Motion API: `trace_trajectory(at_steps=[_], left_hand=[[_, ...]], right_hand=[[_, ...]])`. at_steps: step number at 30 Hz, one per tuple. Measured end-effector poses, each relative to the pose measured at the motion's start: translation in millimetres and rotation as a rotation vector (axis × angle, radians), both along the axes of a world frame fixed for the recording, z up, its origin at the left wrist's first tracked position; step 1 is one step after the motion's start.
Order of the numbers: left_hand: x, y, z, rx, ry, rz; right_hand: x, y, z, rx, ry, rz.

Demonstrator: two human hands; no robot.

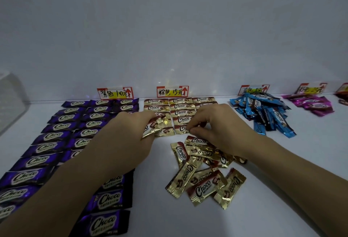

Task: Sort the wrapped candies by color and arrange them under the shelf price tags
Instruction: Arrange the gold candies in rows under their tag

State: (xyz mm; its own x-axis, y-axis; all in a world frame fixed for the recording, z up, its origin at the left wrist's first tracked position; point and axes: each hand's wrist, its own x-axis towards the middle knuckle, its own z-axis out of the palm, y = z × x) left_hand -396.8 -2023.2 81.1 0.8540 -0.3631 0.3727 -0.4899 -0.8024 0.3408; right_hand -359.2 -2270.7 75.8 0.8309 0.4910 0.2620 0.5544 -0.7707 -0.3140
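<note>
Gold wrapped candies lie in neat rows [180, 105] under the middle price tag [172, 91]. A loose heap of gold candies [203, 176] sits nearer to me. My left hand [130, 127] grips a gold candy [152, 126] at the left column of the gold rows. My right hand [216, 123] pinches the edge of a gold candy [181, 129] at the lowest row of the middle column. Purple candies [62, 135] fill tidy rows under the left price tag [115, 93], partly hidden by my left forearm.
A pile of blue candies [263, 112] lies under a third tag [253, 89], and pink candies [310, 103] under a fourth tag [310, 88]. A clear box [11, 101] stands at the far left. The white wall rises right behind the tags.
</note>
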Motion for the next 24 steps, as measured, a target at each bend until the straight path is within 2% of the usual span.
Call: trace_trajectory(at_steps=[7, 10, 13, 15, 18, 21, 24], left_hand=[[-1, -1, -1, 0.003, -0.013, 0.024], [-4, -4, 10, -0.143, 0.057, 0.039], [-10, -10, 28, -0.355, 0.301, -0.041], [-15, -13, 35, -0.464, 0.414, -0.092], [-19, -16, 37, -0.555, 0.476, -0.079], [-17, -15, 32, -0.48, 0.367, -0.023], [-15, -13, 28, -0.41, 0.295, -0.008]], right_hand=[[-1, -1, 0, 0.037, -0.022, -0.013], [-12, 1, 11, 0.332, -0.004, -0.027], [-30, 13, 36, 0.637, 0.171, 0.123], [-35, 21, 45, 0.658, 0.247, 0.163], [-35, 25, 49, 0.66, 0.345, 0.166], [-30, 10, 50, 0.668, 0.355, 0.095], [-19, -21, 47, 0.599, 0.259, -0.048]])
